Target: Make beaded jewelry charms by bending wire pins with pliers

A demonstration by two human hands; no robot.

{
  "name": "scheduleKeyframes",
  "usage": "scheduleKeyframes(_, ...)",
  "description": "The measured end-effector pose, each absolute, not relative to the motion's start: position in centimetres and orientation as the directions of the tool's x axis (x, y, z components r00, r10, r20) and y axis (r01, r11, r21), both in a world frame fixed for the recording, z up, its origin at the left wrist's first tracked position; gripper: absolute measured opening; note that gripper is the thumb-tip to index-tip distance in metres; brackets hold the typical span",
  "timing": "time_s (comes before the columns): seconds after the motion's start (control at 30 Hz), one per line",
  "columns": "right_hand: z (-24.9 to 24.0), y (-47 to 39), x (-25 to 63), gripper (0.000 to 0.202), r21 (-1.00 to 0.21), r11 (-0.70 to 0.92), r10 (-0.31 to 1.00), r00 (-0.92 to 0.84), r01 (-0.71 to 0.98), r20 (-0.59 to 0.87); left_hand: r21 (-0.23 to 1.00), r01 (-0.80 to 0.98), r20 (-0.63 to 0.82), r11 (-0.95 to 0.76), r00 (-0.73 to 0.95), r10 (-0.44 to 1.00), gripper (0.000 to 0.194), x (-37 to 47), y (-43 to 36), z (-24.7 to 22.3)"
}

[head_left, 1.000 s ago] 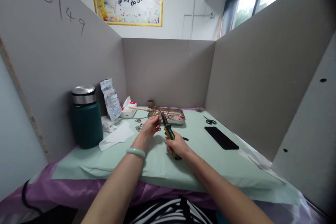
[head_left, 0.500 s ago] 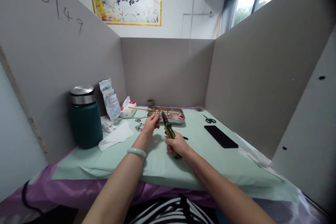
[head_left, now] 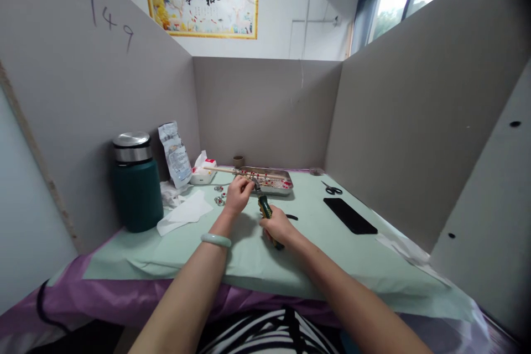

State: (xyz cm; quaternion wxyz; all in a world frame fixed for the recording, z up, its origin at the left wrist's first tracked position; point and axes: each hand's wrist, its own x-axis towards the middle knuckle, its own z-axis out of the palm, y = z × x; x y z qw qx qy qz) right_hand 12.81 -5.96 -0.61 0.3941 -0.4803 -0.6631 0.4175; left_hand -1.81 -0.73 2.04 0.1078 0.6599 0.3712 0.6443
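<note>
Green cloth (head_left: pixel 307 254) under tray (head_left: pixel 282 187) — your right hand (head_left: pixel 277 225) clamps pliers (head_left: pixel 265 206); your left fingers (head_left: pixel 241 188) pinched together, any item between them too small to tell.

The light is bright and soft; the window (head_left: pixel 392 8) is overexposed, almost white. The bottle (head_left: pixel 138 193) throws a soft shadow on the panel. Wide-angle distortion stretches the edges, and the upper right corner is black.

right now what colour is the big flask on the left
Dark teal green, with a silver lid, in the head view.
</note>
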Motion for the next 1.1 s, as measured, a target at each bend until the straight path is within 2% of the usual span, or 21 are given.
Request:
scheduleKeyframes(0.07,-0.6,-5.9,12.8,0.019,-0.936,0.170,0.968,-0.231,0.308,0.100,0.579,0.405,0.795,-0.707,-0.092,0.599,0.026,-1.6,-0.7,1.9)
scheduleKeyframes(0.1,-0.7,-5.9,12.9,0.019,-0.943,0.173,0.965,-0.241,0.285,0.104,0.601,0.384,0.783,-0.701,-0.102,0.614,0.025,-1.6,-0.6,1.8)
scheduleKeyframes(0.17,-0.9,-6.1,13.1,0.019,-0.958,0.193,0.954,-0.268,0.213,0.132,0.726,0.232,0.684,-0.647,-0.142,0.716,0.025,-1.5,-0.3,1.5)
scheduleKeyframes(0.23,-1.1,-6.2,13.4,0.019,-0.964,0.222,0.941,-0.292,0.143,0.173,0.875,-0.066,0.472,-0.480,-0.112,0.875,0.025,-1.5,-0.1,1.3)
scheduleKeyframes(0.27,-1.2,-6.3,13.6,0.019,-0.963,0.242,0.934,-0.299,0.122,0.197,0.908,-0.232,0.349,-0.350,-0.044,0.936,0.025,-1.5,0.0,1.2)
scheduleKeyframes(0.33,-1.2,-6.5,13.8,0.018,-0.953,0.285,0.920,-0.309,0.102,0.242,0.879,-0.469,0.167,-0.084,0.139,0.976,0.024,-1.8,-0.1,1.1)
scheduleKeyframes(0.43,-1.2,-6.7,14.0,0.017,-0.942,0.325,0.903,-0.324,0.088,0.281,0.803,-0.585,0.075,0.117,0.294,0.953,0.021,-2.2,-0.3,1.3)
scheduleKeyframes(0.5,-1.2,-6.8,14.0,0.018,-0.942,0.326,0.900,-0.332,0.083,0.282,0.799,-0.593,0.107,0.096,0.297,0.949,0.020,-2.3,-0.4,1.5)
scheduleKeyframes(0.6,-1.1,-6.7,13.9,0.022,-0.941,0.322,0.906,-0.323,0.102,0.274,0.839,-0.522,0.282,-0.152,0.180,0.942,0.021,-2.1,-0.4,1.6)
scheduleKeyframes(0.67,-1.1,-6.4,13.6,0.023,-0.940,0.312,0.920,-0.292,0.136,0.263,0.854,-0.334,0.437,-0.400,0.042,0.898,0.024,-1.8,-0.3,1.5)
scheduleKeyframes(0.73,-1.2,-6.1,13.3,0.022,-0.944,0.277,0.940,-0.254,0.179,0.228,0.793,-0.024,0.607,-0.609,-0.068,0.792,0.025,-1.6,-0.3,1.5)
scheduleKeyframes(0.8,-1.3,-5.7,13.1,0.021,-0.953,0.224,0.957,-0.231,0.204,0.175,0.654,0.264,0.749,-0.709,-0.090,0.657,0.022,-1.4,-0.3,1.5)
scheduleKeyframes(0.87,-1.4,-5.6,13.1,0.020,-0.963,0.191,0.962,-0.233,0.188,0.146,0.554,0.399,0.813,-0.730,-0.072,0.578,0.019,-1.3,-0.2,1.5)
scheduleKeyframes(0.9,-1.4,-5.7,13.2,0.021,-0.968,0.191,0.959,-0.243,0.164,0.148,0.552,0.403,0.814,-0.730,-0.071,0.577,0.019,-1.2,-0.2,1.4)
scheduleKeyframes(0.97,-1.4,-6.0,13.5,0.023,-0.973,0.212,0.946,-0.268,0.092,0.181,0.646,0.289,0.752,-0.707,-0.078,0.655,0.022,-1.1,-0.1,1.4)
scheduleKeyframes(1.03,-1.4,-6.4,13.8,0.026,-0.971,0.238,0.934,-0.281,0.025,0.222,0.787,0.058,0.617,-0.615,-0.048,0.785,0.028,-1.0,0.0,1.3)
scheduleKeyframes(1.1,-1.3,-6.7,14.0,0.028,-0.969,0.247,0.930,-0.277,-0.008,0.240,0.868,-0.155,0.482,-0.471,0.039,0.875,0.034,-0.9,-0.2,1.3)
